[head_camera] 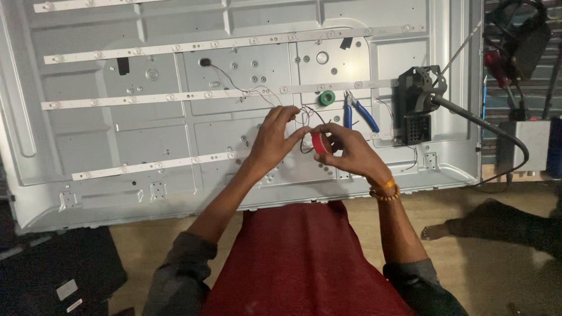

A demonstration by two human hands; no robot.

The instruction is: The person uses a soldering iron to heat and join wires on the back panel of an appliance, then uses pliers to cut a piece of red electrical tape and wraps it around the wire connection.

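The right hand (pixel 345 153) gripped a red tape roll (pixel 319 143) while the left hand (pixel 275 137) pinched its end beside thin wires (pixel 304 114), apparently mid-taping and needing steady tension.

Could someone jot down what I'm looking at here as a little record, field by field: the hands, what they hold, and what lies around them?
Setting: white metal TV back panel lying flat, with LED strips across it
Left hand: fingertips pinching thin wires above the panel
Right hand: holding a red tape roll, beaded bracelet on the wrist
Nearby tools: green tape roll and blue-handled pliers resting on the panel
Right edge: black device with a thick cable
Another person: a bare foot on the floor at right
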